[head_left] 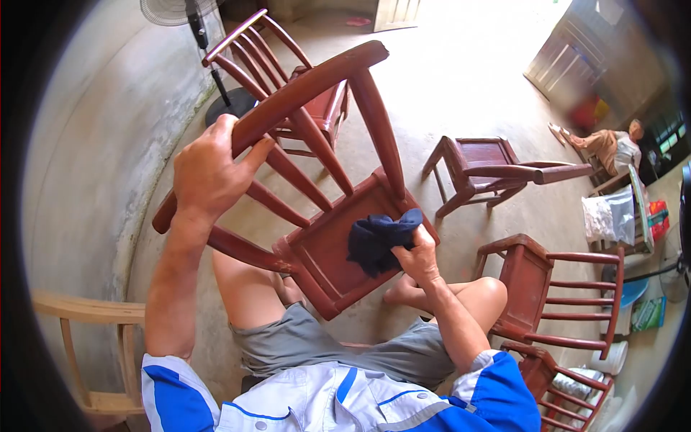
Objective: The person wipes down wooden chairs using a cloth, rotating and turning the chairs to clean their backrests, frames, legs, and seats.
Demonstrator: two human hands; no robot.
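Note:
A reddish-brown wooden chair (338, 248) stands tilted in front of me, between my knees, its slatted back towards me. My left hand (212, 169) is wrapped round the top rail of its back, near the left end. In my right hand (419, 258) is a bunched dark navy cloth (381, 237), held over the right side of the seat. The cloth hides part of the seat panel. Whether it presses on the wood I cannot tell.
More red chairs stand around: one behind (320, 108), one at centre right (489, 155), two at lower right (525, 281). A pale wooden chair (93, 313) is at lower left, a standing fan (198, 29) by the wall. Another person (615, 147) sits far right.

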